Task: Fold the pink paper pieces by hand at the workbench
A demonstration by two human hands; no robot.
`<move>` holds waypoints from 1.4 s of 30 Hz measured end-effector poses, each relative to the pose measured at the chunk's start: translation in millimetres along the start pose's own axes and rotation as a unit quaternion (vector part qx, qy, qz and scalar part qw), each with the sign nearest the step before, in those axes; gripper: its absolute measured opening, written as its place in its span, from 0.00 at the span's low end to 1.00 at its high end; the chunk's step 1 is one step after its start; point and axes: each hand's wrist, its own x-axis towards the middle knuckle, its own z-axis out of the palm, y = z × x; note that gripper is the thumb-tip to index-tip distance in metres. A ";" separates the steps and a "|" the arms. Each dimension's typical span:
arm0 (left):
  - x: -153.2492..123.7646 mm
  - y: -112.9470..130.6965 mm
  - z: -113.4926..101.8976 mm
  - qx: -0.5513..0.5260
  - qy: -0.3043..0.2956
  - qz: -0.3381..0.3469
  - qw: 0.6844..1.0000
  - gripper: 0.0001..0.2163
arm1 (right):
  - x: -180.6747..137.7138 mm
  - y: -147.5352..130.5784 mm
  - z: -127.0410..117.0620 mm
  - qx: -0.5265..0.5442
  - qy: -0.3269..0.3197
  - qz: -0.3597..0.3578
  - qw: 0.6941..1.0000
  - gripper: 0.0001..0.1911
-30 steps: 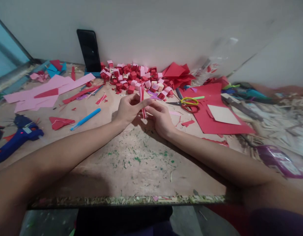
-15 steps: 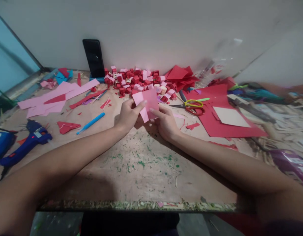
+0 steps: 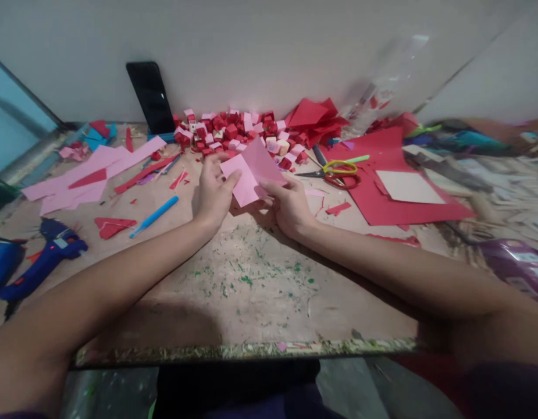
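A creased piece of pink paper (image 3: 253, 172) is held up above the middle of a wooden table (image 3: 260, 317), its two panels meeting at a fold. The person's left hand (image 3: 214, 191) grips the left panel, thumb on the near face and fingers partly hidden behind. The right hand (image 3: 291, 205) pinches the lower right part, thumb in front; its other fingers are mostly out of sight. Just beyond the paper, a heap of small red and pink blocks (image 3: 234, 137) lies along the wall, a few of them pale. To the right of the hands, scissors (image 3: 325, 173) with one yellow and one red handle rest partly on a large red sheet (image 3: 364, 201), which also bears a pale card (image 3: 408, 187). Crumpled red paper (image 3: 314, 121) sits behind the scissors, near a clear bottle (image 3: 384, 96) at the wall. To the left lie a blue pen (image 3: 154, 216), a folded red scrap (image 3: 114, 227) and overlapping pink strips (image 3: 86, 174). A dark phone (image 3: 150, 99) stands tilted beyond them, and a blue glue gun (image 3: 42, 262) lies near the left forearm. Wood pieces (image 3: 508, 192) clutter the far right, and green flecks (image 3: 246, 280) dot the tabletop.
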 end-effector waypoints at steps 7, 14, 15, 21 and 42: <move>-9.0 15.8 -3.3 0.239 -0.086 0.243 0.936 0.16 | 5.2 8.0 -0.9 -0.008 -0.001 -0.018 1.000 0.08; -11.3 17.1 1.6 0.213 -0.134 0.200 0.947 0.15 | 3.0 6.5 2.6 -0.012 -0.020 -0.021 1.000 0.19; -10.8 16.2 1.8 0.195 -0.128 0.192 0.953 0.15 | 1.8 5.4 4.0 -0.016 -0.027 -0.017 0.999 0.21; -8.7 10.9 2.7 0.104 -0.121 0.156 0.975 0.12 | -2.1 0.8 3.7 -0.029 -0.044 0.039 0.998 0.23; -11.8 7.8 3.4 0.003 -0.164 0.121 0.979 0.12 | -10.2 -4.8 5.1 -0.024 -0.055 0.031 0.998 0.25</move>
